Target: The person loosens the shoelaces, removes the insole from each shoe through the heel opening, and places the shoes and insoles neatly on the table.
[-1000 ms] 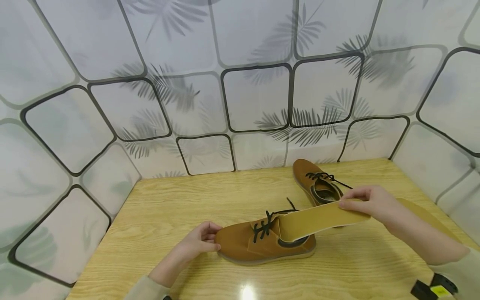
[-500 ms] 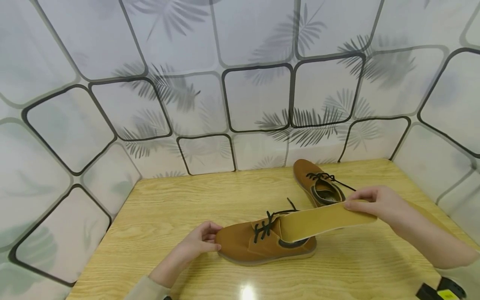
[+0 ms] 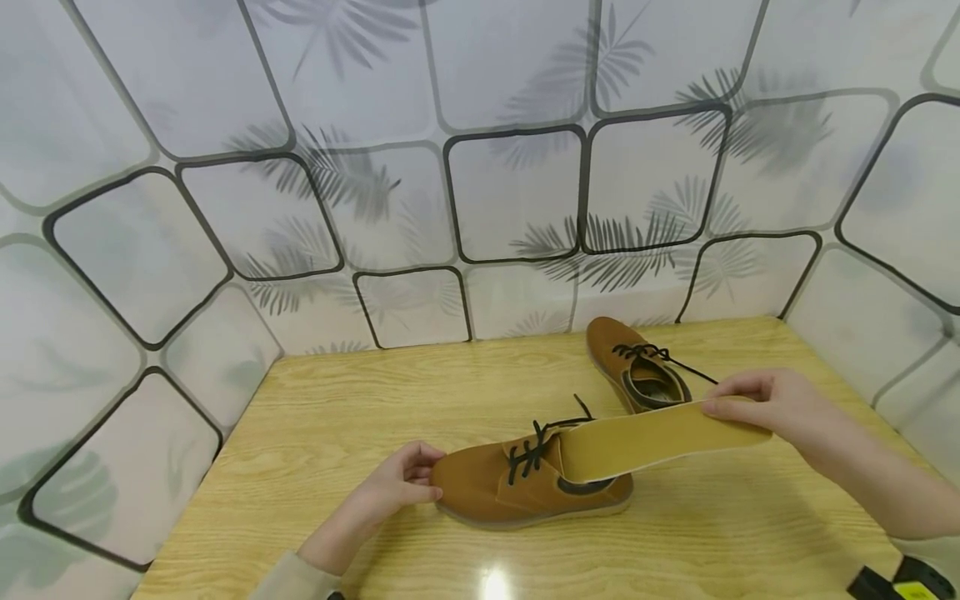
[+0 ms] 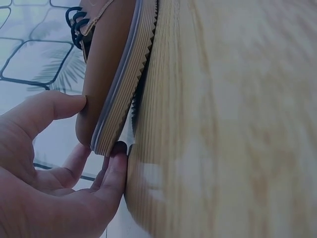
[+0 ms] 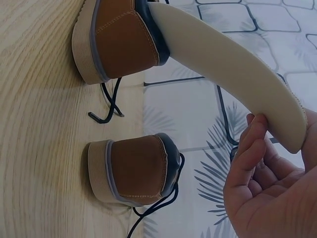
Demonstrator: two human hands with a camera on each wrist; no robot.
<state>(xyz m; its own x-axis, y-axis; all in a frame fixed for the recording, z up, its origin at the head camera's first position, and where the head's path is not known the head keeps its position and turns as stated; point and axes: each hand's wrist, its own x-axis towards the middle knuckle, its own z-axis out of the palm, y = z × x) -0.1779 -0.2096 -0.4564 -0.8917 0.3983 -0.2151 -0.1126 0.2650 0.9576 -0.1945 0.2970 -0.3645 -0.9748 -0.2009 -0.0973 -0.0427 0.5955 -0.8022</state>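
Note:
A brown lace-up shoe [image 3: 480, 487] with dark laces lies sideways on the table, its toe to the left. My left hand [image 3: 401, 483] grips the toe; in the left wrist view the thumb [image 4: 64, 105] presses the upper while a fingertip touches the sole's edge. Out of the shoe's opening, a long yellow-tan insole [image 3: 637, 439] slants up to the right. My right hand [image 3: 772, 408] pinches its raised end between thumb and fingers. Its pale underside shows in the right wrist view. The insole's other end is hidden inside the shoe.
A matching brown shoe [image 3: 618, 346] stands behind, toe away, its lace trailing right. The wooden table [image 3: 360, 392] meets patterned wall covering [image 3: 517, 200] at the back and both sides. A light reflection lies near the table's front.
My right hand has moved slightly to the right, and the insole has come a bit farther out of the shoe. The left hand and the shoe have stayed in place.

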